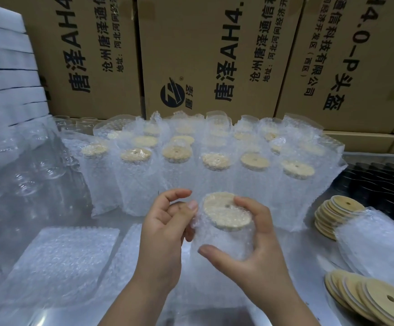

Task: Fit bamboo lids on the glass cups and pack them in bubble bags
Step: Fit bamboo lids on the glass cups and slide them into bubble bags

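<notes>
A glass cup inside a bubble bag [224,241] stands in front of me, topped by a round bamboo lid [226,214] with a small hole. My right hand [254,250] grips the bagged cup from the right, thumb across its front and fingers at the lid's edge. My left hand [165,234] pinches the bag's left upper edge beside the lid. Behind them stand several bagged, lidded cups [214,161] in rows. Loose bamboo lids lie stacked at the right [337,215] and at the lower right [370,300].
Bare glass cups [26,180] crowd the left side. Flat bubble bags lie at the lower left [59,260] and right [379,248]. Cardboard boxes [214,55] wall the back, white foam sheets [5,78] are stacked far left, and a black tray [384,182] sits at the right.
</notes>
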